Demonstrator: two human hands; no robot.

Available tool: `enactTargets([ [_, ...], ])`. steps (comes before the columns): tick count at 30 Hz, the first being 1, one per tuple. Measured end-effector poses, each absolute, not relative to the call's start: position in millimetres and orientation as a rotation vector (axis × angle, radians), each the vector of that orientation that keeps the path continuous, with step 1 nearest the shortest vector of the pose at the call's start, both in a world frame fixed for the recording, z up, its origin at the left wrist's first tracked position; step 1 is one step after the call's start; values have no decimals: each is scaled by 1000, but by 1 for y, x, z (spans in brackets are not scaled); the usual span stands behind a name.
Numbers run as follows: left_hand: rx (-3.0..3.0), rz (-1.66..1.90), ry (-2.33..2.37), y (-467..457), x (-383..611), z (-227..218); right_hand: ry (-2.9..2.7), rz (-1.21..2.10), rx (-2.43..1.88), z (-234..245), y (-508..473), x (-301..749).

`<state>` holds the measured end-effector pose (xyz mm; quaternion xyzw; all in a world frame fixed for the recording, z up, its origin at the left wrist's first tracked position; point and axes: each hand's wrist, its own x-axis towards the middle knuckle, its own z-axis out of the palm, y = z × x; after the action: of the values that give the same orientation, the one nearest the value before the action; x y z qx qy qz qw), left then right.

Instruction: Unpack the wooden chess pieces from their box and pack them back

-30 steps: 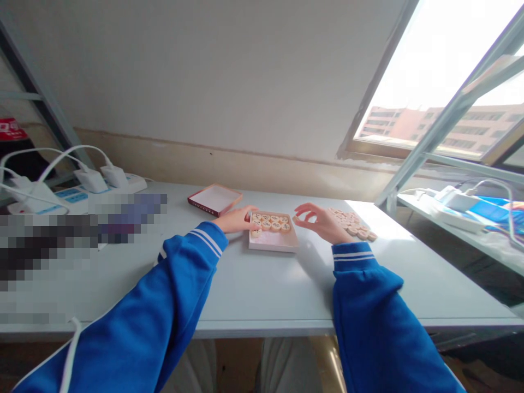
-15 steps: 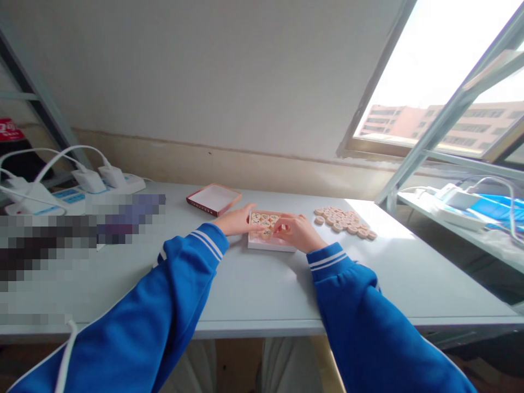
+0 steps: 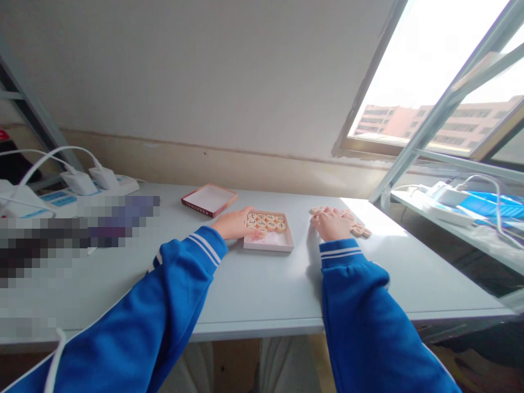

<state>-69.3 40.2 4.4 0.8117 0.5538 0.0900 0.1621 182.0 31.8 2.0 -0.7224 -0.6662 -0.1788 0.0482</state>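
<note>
A shallow white box (image 3: 269, 248) stands on the table with two rows of round Chinese chess pieces (image 3: 271, 222) along its far part; part of its near floor is bare. My left hand (image 3: 235, 223) grips the box's left side, its thumb reaching over the near left part and covering some of a piece. To the right, my right hand (image 3: 332, 224) lies palm down over a loose heap of Chinese chess pieces (image 3: 358, 229), fingers apart and touching them. Its fingertips are partly hidden, and I see no piece held in it.
The red-edged box lid (image 3: 209, 200) lies upturned behind my left hand. At the left stands a power strip (image 3: 65, 199) with white plugs and cables. A metal frame post (image 3: 403, 155) rises at the right, beside a shelf (image 3: 462, 229). The wall (image 3: 229, 169) closes off the back.
My right hand has left the box and moved right onto the loose heap of pieces. The row in the box now shows uncovered. My left hand stays at the box's left side.
</note>
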Motion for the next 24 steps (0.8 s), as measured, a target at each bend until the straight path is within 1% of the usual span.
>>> enactTargets([
  [3, 2310, 243, 1581, 39, -69, 6, -2007, -475, -2275, 0, 33, 189],
  [14, 2305, 256, 1558, 38, -70, 7, -1999, -208, -2119, 1, 37, 178],
  [17, 2306, 265, 1561, 38, -70, 7, -2006, -53, -1908, 1, 39, 177],
  [22, 2333, 278, 1603, 38, -69, 4, -2271, 484, -1234, 11, 31, 160],
  [24, 2347, 282, 1622, 37, -68, 4, -2336, 537, -1122, 12, 27, 151],
])
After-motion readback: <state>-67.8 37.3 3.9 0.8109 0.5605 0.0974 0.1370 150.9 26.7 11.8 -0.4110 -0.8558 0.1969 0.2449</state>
